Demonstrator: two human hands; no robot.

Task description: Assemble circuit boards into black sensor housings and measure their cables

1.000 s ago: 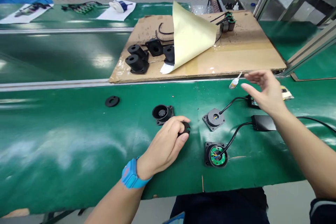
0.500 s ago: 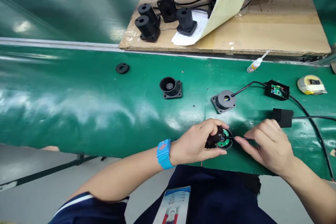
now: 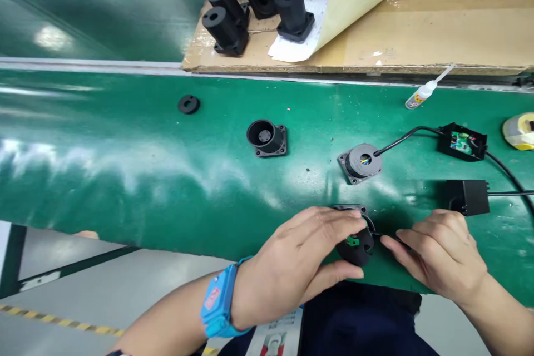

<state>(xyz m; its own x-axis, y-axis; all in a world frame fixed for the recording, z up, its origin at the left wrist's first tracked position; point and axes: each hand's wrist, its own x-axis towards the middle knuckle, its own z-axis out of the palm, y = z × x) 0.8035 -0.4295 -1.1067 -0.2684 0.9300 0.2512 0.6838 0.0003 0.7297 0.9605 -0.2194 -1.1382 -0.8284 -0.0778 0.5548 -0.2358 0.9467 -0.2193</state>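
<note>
A small round black part (image 3: 357,246) with a patch of green showing on top sits at the near edge of the green tabletop (image 3: 125,178), directly in front of the person. The left hand (image 3: 298,264) covers it from the left: the fingers curl over its top and the thumb closes in below, so the part is gripped between them, with only its right side visible. A thin black cable (image 3: 386,236) leaves the part to the right, and the right hand (image 3: 438,253) pinches that cable between fingertips just beside the part, the rest of the hand loosely curled. The two hands are near each other but do not touch.

Farther back on the tabletop stands a grey-topped round module (image 3: 361,162) on a square base, wired to an open black box (image 3: 461,141) holding a green board. A closed black box (image 3: 466,197) lies just behind the right hand. To the left are an empty black cup-shaped housing (image 3: 266,137) and a flat black ring (image 3: 188,104). A small glue bottle (image 3: 425,90) lies against the cardboard sheet (image 3: 438,33), which carries three black housings (image 3: 250,8).
</note>
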